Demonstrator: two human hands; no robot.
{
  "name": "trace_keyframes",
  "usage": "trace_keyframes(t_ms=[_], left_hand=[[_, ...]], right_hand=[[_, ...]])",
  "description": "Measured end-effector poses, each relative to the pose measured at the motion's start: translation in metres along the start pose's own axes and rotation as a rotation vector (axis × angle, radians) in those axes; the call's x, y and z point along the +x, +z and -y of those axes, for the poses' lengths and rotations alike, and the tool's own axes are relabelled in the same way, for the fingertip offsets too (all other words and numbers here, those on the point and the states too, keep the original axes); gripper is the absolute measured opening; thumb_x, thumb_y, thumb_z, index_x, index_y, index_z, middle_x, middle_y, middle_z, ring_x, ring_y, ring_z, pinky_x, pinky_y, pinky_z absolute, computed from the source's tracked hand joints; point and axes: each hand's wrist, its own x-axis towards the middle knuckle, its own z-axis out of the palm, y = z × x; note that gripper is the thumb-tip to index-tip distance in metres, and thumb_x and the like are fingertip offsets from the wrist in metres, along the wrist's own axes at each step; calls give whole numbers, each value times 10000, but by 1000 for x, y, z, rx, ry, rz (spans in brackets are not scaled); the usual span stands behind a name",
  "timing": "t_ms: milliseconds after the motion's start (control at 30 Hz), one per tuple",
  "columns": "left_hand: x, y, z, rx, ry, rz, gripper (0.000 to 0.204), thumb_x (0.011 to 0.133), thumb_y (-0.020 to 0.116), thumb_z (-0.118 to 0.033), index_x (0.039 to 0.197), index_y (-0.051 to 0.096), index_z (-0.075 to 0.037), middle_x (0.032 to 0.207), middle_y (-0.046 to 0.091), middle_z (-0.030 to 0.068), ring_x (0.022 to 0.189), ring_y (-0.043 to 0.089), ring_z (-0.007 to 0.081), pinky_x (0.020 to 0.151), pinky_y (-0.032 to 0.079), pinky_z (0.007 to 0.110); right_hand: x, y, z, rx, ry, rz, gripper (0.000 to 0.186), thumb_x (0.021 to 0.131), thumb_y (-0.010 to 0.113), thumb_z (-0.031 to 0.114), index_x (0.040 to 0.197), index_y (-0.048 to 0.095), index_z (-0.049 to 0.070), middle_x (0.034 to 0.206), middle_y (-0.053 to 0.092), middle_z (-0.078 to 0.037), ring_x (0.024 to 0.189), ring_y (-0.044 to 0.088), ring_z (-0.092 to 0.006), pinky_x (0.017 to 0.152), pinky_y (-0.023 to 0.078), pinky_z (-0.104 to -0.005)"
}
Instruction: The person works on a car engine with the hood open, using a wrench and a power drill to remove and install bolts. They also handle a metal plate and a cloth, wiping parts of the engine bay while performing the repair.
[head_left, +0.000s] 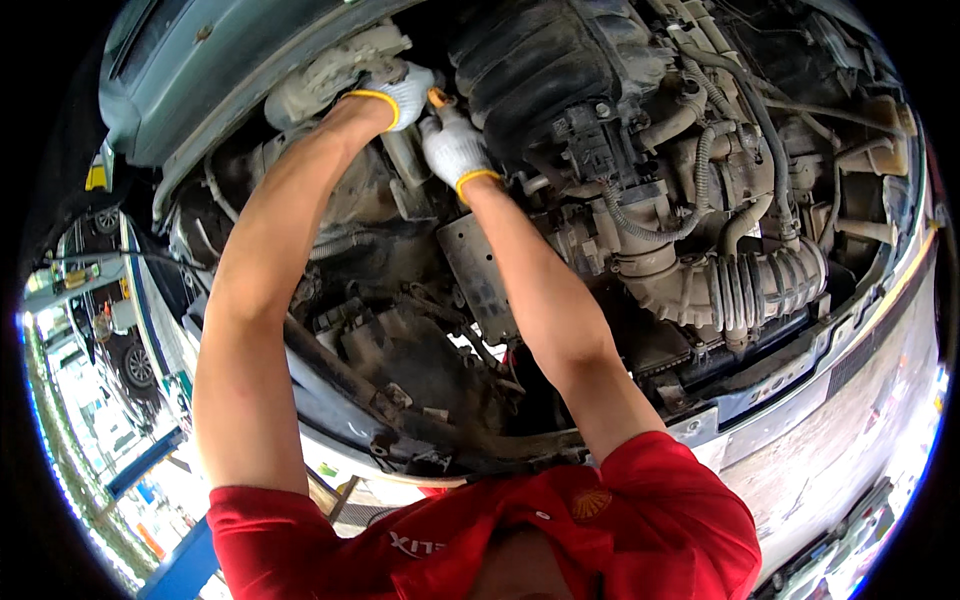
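Observation:
Both my hands wear white knit gloves with yellow cuffs and reach deep into an engine bay. My left hand [408, 97] is at the back, beside a dusty, light-coloured rounded part [335, 75]; its fingers are mostly hidden. Just right of it and a little nearer is my right hand [455, 148], fingers bent forward and close together. A small orange piece [437, 98] shows at its fingertips, too small to name. The two hands nearly meet. The black ribbed engine cover [540, 65] stands right beside my right hand.
A ribbed air intake hose [740, 290] and several thin hoses [700, 185] lie to the right. Below my right wrist is a flat metal plate [475, 265]. The car's front edge [720, 410] curves across the near side. A blue lift arm [180, 560] stands at lower left.

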Motion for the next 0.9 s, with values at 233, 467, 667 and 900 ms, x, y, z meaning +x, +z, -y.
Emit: trace_keyframes(t_ms=[233,467,667,900], left_hand=[[4,-1,-3,67,37,-112,170,944,656,-120,1049,729,-9,1093,716,273,1019,702,455,806,572,493],[36,1,-1,74,151,13,259,887,686,-200,1057,740,-12,1121,728,278,1090,687,472,897,568,507],[26,5,5,9,139,-85,334,897,701,-264,1101,720,0,1150,709,305,1099,673,483,912,558,522],[16,-3,0,-47,93,13,261,902,659,-151,1116,721,-14,1144,722,272,1110,673,470,926,562,525]], right_hand=[[23,32,-22,-92,-108,-248,354,1029,504,299,1243,695,91,1163,727,-273,1152,672,-470,1008,524,-531],[60,56,-36,-558,-392,-295,322,985,506,188,1062,728,-33,1004,728,-321,837,738,-419,698,583,-554],[34,24,-15,-499,-232,65,443,1044,426,208,1346,658,-17,1391,620,-302,1282,614,-444,1113,455,-551],[47,46,-16,-87,-86,-134,426,1033,418,240,1284,702,45,1421,628,-269,1381,534,-456,1219,342,-541]])
